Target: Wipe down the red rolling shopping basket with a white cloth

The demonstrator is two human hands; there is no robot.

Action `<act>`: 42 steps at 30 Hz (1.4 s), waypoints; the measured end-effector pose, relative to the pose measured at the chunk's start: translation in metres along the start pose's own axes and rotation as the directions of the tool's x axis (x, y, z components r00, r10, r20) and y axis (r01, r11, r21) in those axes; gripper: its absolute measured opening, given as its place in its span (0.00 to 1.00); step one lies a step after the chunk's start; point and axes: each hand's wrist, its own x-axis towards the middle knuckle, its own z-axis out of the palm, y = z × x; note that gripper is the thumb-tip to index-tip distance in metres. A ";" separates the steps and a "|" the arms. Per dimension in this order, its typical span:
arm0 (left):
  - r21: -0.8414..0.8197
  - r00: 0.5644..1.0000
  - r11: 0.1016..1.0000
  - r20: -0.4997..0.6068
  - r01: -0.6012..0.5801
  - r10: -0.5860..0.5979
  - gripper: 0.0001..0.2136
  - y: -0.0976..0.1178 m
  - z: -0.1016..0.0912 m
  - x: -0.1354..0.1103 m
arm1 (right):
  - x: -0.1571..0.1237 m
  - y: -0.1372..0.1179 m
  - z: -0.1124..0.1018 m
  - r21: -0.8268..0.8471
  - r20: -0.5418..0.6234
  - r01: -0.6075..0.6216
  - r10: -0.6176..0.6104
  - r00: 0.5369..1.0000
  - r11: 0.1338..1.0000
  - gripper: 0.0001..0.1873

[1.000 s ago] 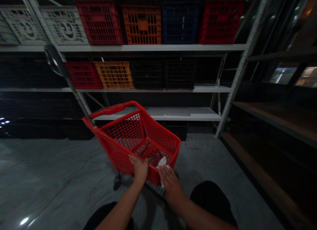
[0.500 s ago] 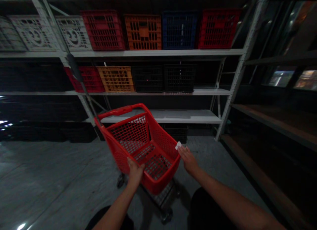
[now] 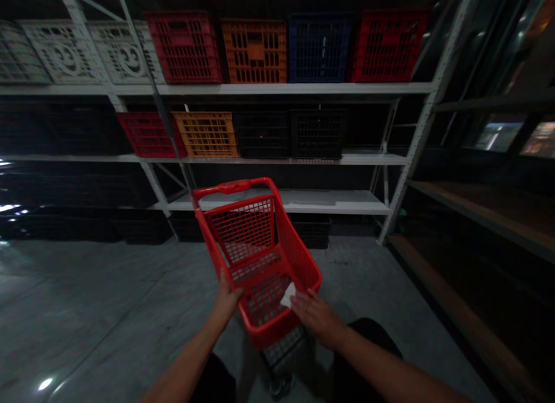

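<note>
A small red shopping cart (image 3: 260, 339) with a lattice basket stands on the floor in front of me, its handle on the far side. My left hand (image 3: 226, 299) is closed over the basket's left rim near the front corner. A white cloth (image 3: 288, 295) sticks out from the fingers of my right hand (image 3: 313, 315), which is at the front right part of the rim. The cloth hangs over the inside edge of the basket. A thin pole (image 3: 162, 111) rises from the cart's left handle end.
White metal shelving (image 3: 277, 89) spans the back, carrying several plastic crates, among them an orange crate (image 3: 255, 50) and a blue crate (image 3: 319, 49). Darker shelves (image 3: 485, 212) run along the right. Grey floor (image 3: 108, 299) stretches to the left.
The cart has turned, its handle and pole swinging right. My right hand has moved the cloth from the right side rim toward the front rim. The left hand keeps its hold.
</note>
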 end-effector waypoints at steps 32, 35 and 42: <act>0.722 0.916 0.614 0.401 -0.321 0.007 0.30 0.071 0.039 -0.068 | 0.045 0.040 0.005 0.002 -0.064 -0.081 0.081 0.995 0.997 0.24; 0.729 0.909 0.598 0.416 -0.332 -0.002 0.29 0.072 0.037 -0.067 | 0.070 0.079 0.014 -0.020 -0.109 -0.162 0.159 0.981 0.987 0.20; 0.716 0.900 0.580 0.431 -0.388 0.069 0.27 0.058 0.024 -0.065 | 0.065 0.023 0.033 0.072 -0.197 -0.229 0.239 0.951 0.971 0.18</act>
